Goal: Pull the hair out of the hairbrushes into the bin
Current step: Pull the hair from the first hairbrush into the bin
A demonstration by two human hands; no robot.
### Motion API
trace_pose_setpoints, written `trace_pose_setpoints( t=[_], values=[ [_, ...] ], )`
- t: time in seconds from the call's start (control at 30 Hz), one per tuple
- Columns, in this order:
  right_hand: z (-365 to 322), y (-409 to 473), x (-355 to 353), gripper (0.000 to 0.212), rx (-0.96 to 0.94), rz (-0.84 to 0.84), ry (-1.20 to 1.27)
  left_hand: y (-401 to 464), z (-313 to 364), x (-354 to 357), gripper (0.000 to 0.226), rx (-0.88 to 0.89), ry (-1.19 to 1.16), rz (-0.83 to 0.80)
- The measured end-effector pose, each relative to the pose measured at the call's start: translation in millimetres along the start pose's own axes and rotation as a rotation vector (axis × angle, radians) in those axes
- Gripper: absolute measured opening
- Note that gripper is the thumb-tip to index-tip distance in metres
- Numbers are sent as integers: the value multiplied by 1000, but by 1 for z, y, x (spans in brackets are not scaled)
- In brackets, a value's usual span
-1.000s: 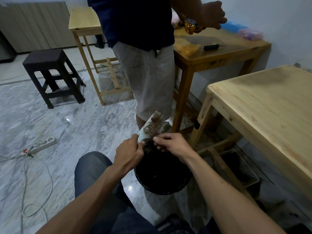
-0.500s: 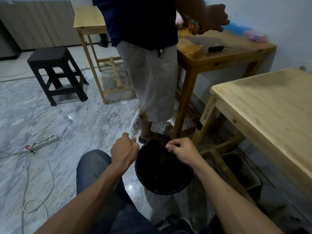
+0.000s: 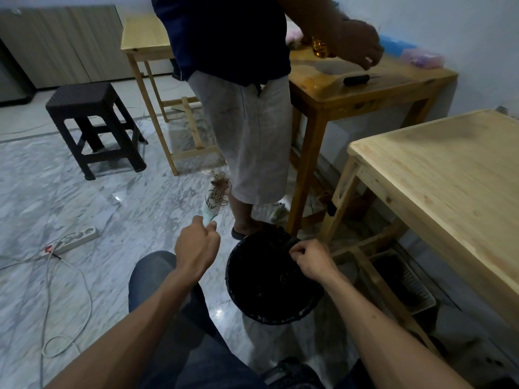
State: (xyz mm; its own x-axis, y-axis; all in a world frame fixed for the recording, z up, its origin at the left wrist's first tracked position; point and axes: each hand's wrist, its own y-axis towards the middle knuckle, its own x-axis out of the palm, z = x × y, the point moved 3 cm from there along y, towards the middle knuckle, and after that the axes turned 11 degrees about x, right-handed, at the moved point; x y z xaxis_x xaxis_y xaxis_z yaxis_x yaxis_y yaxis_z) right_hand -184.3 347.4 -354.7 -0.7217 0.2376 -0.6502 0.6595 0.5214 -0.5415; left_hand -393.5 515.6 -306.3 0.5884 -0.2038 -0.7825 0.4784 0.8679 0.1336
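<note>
My left hand [image 3: 196,247] grips the handle of a pale round hairbrush [image 3: 214,199], held up and left of the bin, with a tangle of brown hair still wound around its bristles. The black round bin [image 3: 244,301] stands on the floor between my knees and the wooden table. My right hand [image 3: 313,259] hovers over the bin's right rim with fingers pinched together; whether a few strands are between them is too dark to tell.
A person in grey shorts [image 3: 250,130] stands just behind the bin, beside a wooden table [image 3: 365,88]. A light wooden table [image 3: 449,175] is at right, a white basket [image 3: 404,279] under it. A black stool [image 3: 92,122] and a power strip [image 3: 75,238] with cables lie left.
My right hand left the brush and moved down over the bin's rim. My left hand swung the brush away to the left, then raised it upright.
</note>
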Motion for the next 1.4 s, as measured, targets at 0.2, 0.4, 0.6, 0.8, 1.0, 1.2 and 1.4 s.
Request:
trace_pose_setpoints(
  t=[0.2, 0.4, 0.6, 0.8, 1.0, 1.2, 1.4],
  values=[
    [-41, -16, -6, 95, -102, -175, 39, -13, 24, 10, 20, 285, 74, -75],
    [-60, -16, -2, 56, -284, -381, 555, -16, 40, 16, 18, 443, 152, -102],
    [-50, -19, -5, 7, -227, -137, 644, -11, 23, 14, 21, 229, 60, -64],
    [-21, -17, -15, 12, -118, -53, 528, -3, -2, -1, 32, -7, -103, 28],
    [-18, -13, 4, 41, -76, -171, 233, -9, 10, 0, 36, 91, -85, -14],
    [-48, -22, -10, 61, -138, -146, 332, -15, 17, 10, 28, 236, -22, -99],
    [-65, -26, -22, 44, -269, 91, 732, -20, 26, 15, 27, 327, 31, -139]
  ],
)
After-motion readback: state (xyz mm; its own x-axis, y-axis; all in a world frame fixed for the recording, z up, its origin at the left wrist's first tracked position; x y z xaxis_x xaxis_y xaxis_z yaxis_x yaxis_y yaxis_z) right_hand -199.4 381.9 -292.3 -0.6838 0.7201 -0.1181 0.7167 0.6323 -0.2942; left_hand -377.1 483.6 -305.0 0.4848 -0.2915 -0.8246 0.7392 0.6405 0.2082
